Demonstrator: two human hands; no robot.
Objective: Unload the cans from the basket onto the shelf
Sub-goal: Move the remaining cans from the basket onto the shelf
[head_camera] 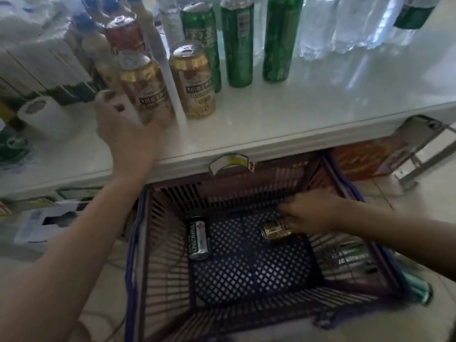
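My left hand [128, 124] is wrapped around a gold can [145, 87] that stands on the white shelf [283, 119], left of a second upright gold can [193, 81]. Three tall green cans [238, 43] stand behind them, and a red can [124, 35] further back on the left. Down in the maroon mesh basket [148, 243], my right hand [311, 213] closes on a gold can [275, 230] lying on the basket floor. A green-and-white Tsingtao can [198, 239] lies on its side at the basket's left. Another green can [352, 255] rests blurred against the right wall.
Clear water bottles [345, 25] fill the shelf's back right. A toilet roll [43, 114] and wrapped packs [37, 58] crowd the shelf's left. A price tag [232, 162] hangs from the shelf edge. Boxes [362, 159] sit under the shelf. A teal object [418, 290] lies outside the basket's right wall.
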